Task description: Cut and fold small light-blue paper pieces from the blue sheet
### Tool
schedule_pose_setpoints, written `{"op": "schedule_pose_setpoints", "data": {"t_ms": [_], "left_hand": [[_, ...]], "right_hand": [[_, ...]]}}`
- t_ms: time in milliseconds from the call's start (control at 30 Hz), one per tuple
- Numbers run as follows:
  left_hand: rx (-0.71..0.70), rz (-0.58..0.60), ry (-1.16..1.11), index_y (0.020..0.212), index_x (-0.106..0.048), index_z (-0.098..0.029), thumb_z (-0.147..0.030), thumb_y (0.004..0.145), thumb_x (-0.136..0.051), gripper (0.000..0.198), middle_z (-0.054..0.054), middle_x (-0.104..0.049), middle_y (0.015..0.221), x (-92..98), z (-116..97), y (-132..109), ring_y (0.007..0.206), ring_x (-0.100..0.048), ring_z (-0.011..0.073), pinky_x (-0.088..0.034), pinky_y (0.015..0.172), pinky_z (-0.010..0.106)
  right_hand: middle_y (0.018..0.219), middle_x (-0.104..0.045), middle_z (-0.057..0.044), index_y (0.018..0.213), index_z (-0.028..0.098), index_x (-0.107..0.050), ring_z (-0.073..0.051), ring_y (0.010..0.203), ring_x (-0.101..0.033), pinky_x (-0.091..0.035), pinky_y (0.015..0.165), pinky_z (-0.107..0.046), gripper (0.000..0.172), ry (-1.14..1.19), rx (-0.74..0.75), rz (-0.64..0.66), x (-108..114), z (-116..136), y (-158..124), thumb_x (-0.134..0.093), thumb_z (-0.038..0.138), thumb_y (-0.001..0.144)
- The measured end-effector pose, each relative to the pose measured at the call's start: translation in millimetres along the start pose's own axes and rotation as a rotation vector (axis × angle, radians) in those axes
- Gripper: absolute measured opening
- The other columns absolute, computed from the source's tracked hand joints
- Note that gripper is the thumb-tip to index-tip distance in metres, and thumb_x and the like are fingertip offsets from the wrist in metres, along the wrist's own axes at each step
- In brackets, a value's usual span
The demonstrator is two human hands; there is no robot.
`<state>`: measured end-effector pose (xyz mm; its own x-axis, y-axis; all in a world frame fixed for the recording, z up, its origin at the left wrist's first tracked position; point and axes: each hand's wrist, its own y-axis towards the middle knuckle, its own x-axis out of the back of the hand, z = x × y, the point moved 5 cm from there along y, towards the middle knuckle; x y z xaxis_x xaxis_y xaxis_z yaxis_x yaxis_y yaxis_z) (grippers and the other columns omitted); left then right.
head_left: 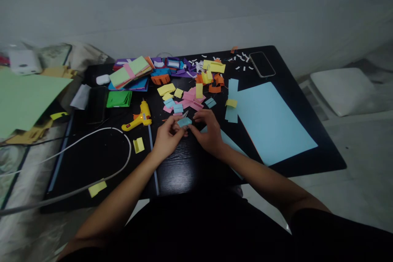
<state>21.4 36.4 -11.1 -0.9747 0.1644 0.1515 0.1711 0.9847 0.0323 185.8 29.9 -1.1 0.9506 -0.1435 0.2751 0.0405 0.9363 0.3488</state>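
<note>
My left hand [168, 137] and my right hand [208, 132] meet over the middle of a black table [190, 163]. Between their fingertips they pinch a small light-blue paper piece [184, 122], fingers curled on both hands. Just beyond lies a heap of small cut paper pieces [187, 98] in yellow, pink, blue and orange. A yellow glue gun [138, 118] lies left of my left hand, with its white cord [101, 163] looping across the table's left part.
A large light-blue sheet [270, 123] covers the table's right side. A phone [262, 64] lies at the far right corner. Stacked coloured paper [132, 73], a green folded piece [119, 99] and a green sheet [21, 98] sit left. A white cushion [340, 90] lies right.
</note>
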Motion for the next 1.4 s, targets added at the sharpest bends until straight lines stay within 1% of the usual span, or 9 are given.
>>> {"op": "schedule_pose_setpoints", "data": {"t_ms": [33, 100, 200, 433, 600, 800, 1000, 1200, 1400], "left_hand": [[0.01, 0.009, -0.036, 0.109, -0.063, -0.021, -0.031, 0.085, -0.072, 0.027, -0.003, -0.067, 0.07, -0.6, 0, 1, 0.063, -0.07, 0.0157, -0.059, 0.065, 0.029], [0.015, 0.024, -0.084, 0.104, -0.065, -0.02, -0.032, 0.082, -0.075, 0.026, -0.003, -0.068, 0.069, -1.5, 0, 2, 0.064, -0.071, 0.0161, -0.06, 0.067, 0.029], [0.015, 0.034, -0.113, 0.099, -0.067, -0.018, -0.033, 0.08, -0.077, 0.025, -0.001, -0.07, 0.071, -1.9, -2, 3, 0.065, -0.071, 0.0154, -0.06, 0.069, 0.029], [-0.001, -0.004, -0.07, 0.098, -0.07, -0.019, -0.034, 0.082, -0.076, 0.023, 0.0, -0.072, 0.074, -0.1, -4, 3, 0.068, -0.071, 0.0155, -0.06, 0.07, 0.03], [-0.112, -0.039, 0.13, 0.102, -0.071, -0.02, -0.03, 0.087, -0.072, 0.018, 0.004, -0.074, 0.089, 1.4, -8, 0, 0.074, -0.071, 0.0147, -0.059, 0.07, 0.027], [-0.213, -0.051, 0.273, 0.103, -0.073, -0.02, -0.032, 0.092, -0.068, 0.017, 0.005, -0.073, 0.097, 1.0, -20, -4, 0.076, -0.069, 0.014, -0.059, 0.071, 0.026], [-0.242, -0.036, 0.282, 0.102, -0.073, -0.02, -0.03, 0.092, -0.068, 0.015, 0.005, -0.073, 0.1, 0.8, -23, -4, 0.078, -0.069, 0.0145, -0.059, 0.072, 0.027], [-0.189, -0.015, 0.216, 0.106, -0.075, -0.021, -0.03, 0.093, -0.066, 0.018, 0.006, -0.075, 0.1, 2.1, -17, -2, 0.077, -0.071, 0.015, -0.058, 0.07, 0.027], [-0.095, -0.029, 0.054, 0.102, -0.073, -0.018, -0.031, 0.089, -0.07, 0.019, 0.003, -0.075, 0.085, 3.3, -9, 0, 0.072, -0.072, 0.0145, -0.058, 0.07, 0.025]], "right_hand": [[0.11, -0.064, -0.008, 0.096, 0.025, -0.068, -0.023, 0.104, -0.065, -0.059, 0.089, -0.04, 0.009, -0.069, 0.085, -0.005, 1, 4, -1, -0.068, 0.02, 0.088], [0.113, -0.062, -0.009, 0.089, 0.025, -0.07, -0.024, 0.112, -0.062, -0.058, 0.092, -0.042, 0.012, -0.165, 0.2, 0.01, 0, 9, -3, -0.063, 0.016, 0.092], [0.118, -0.062, -0.01, 0.095, 0.025, -0.073, -0.025, 0.116, -0.061, -0.058, 0.093, -0.042, 0.015, -0.224, 0.272, 0.008, 0, 10, -4, -0.063, 0.015, 0.093], [0.121, -0.068, -0.01, 0.097, 0.025, -0.074, -0.026, 0.117, -0.062, -0.055, 0.1, -0.047, 0.014, -0.272, 0.242, 0.011, 1, 3, -2, -0.063, 0.017, 0.094], [0.12, -0.071, -0.01, 0.095, 0.025, -0.075, -0.027, 0.115, -0.065, -0.057, 0.097, -0.047, 0.011, -0.313, 0.241, -0.032, 4, 5, 0, -0.066, 0.02, 0.093], [0.118, -0.073, -0.011, 0.1, 0.022, -0.073, -0.025, 0.112, -0.069, -0.055, 0.102, -0.043, 0.01, -0.158, 0.135, 0.014, 1, 7, 0, -0.069, 0.024, 0.091], [0.115, -0.073, -0.009, 0.097, 0.023, -0.071, -0.023, 0.104, -0.071, -0.059, 0.09, -0.039, 0.009, -0.019, 0.04, 0.03, -1, 3, 1, -0.073, 0.025, 0.088], [0.113, -0.071, -0.01, 0.089, 0.022, -0.068, -0.024, 0.107, -0.07, -0.057, 0.097, -0.041, 0.004, -0.133, 0.157, 0.021, 1, 5, 3, -0.071, 0.024, 0.089], [0.115, -0.07, -0.011, 0.089, 0.021, -0.066, -0.023, 0.108, -0.069, -0.059, 0.095, -0.04, 0.003, -0.144, 0.251, 0.019, 1, 8, 3, -0.067, 0.019, 0.09]]}}
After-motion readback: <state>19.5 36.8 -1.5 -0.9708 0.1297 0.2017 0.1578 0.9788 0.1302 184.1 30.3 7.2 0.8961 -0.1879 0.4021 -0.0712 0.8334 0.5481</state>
